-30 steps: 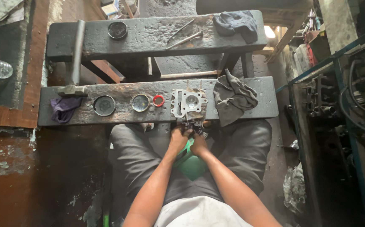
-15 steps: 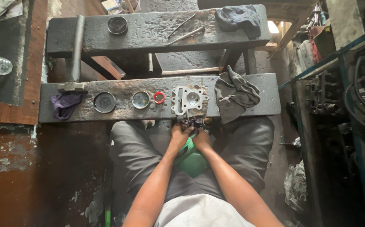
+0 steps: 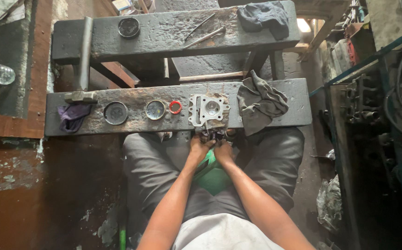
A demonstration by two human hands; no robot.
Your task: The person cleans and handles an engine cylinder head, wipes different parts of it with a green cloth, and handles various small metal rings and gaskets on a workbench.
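floor (image 3: 34, 194) – dark, stained, flaking; benches – two grimy grey slabs (image 3: 164, 32); light – dim, bright gap upper right

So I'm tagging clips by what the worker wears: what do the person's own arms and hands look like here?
Both forearms are bare, with no sleeves in view. The left hand and right hand wear no gloves; no watch, ring or band is visible. The fingertips are dark with grime.

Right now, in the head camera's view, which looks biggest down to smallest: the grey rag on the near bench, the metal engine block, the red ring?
1. Grey rag, clearly largest.
2. Metal engine block.
3. Red ring, by far smallest.
All three lie on the same bench, so nearness hardly skews it.
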